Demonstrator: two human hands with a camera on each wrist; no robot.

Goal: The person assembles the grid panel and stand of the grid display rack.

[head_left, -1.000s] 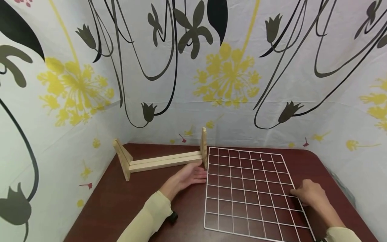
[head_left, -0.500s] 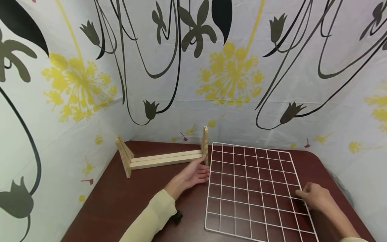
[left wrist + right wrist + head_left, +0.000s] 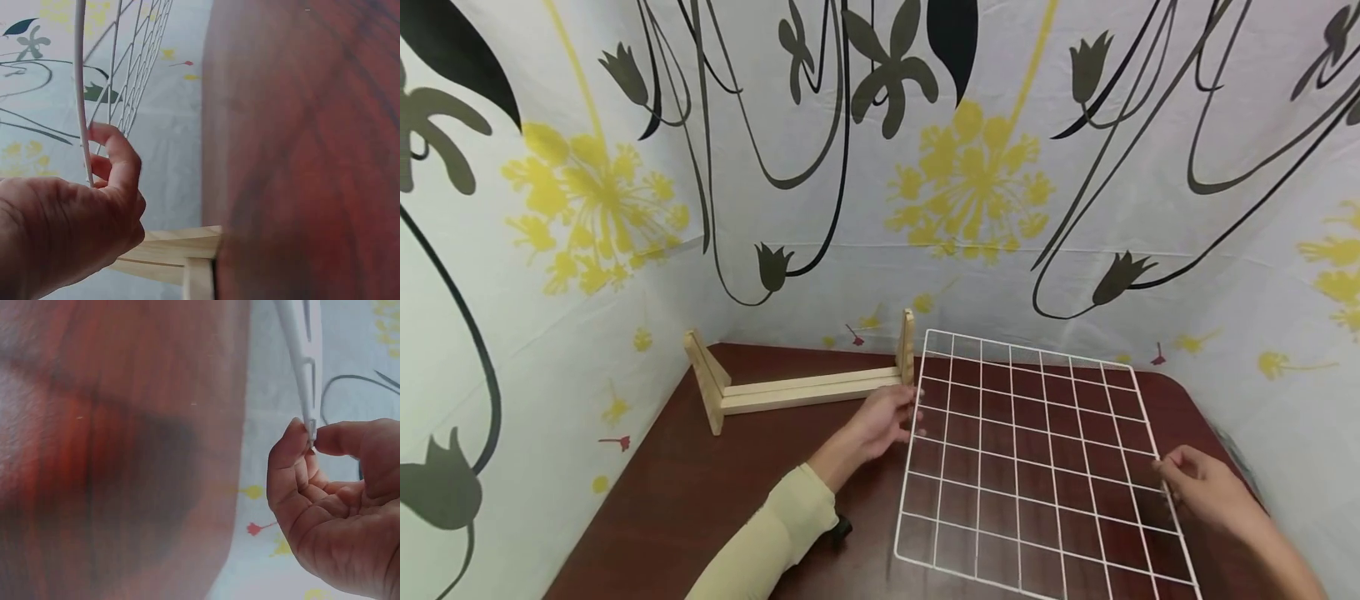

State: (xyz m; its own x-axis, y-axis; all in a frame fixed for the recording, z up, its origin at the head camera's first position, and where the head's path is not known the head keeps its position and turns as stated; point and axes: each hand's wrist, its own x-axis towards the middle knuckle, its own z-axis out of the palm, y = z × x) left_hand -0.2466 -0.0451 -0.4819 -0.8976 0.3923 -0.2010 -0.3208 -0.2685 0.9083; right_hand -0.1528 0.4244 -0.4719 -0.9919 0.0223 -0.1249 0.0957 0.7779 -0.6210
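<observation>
A white wire grid panel is held at a tilt over the dark red tabletop, its far edge raised. My left hand grips its left side; in the left wrist view the fingers curl round the outer wire. On the opposite side my right hand pinches the right edge wire. The right wrist view shows that wire frame nearly edge-on, caught between thumb and fingers. Just beyond my left hand stands a pale wooden stand, two upright end pieces joined by a grooved bar.
The tabletop meets a white floral-printed cloth at the back and both sides. A small black object shows under my left sleeve. The stand's end piece also appears low in the left wrist view.
The grid panel has risen, its far edge higher and its lower left corner shifted slightly left. My left hand's fingers have closed round the left edge; my right hand has moved slightly right with the panel.
</observation>
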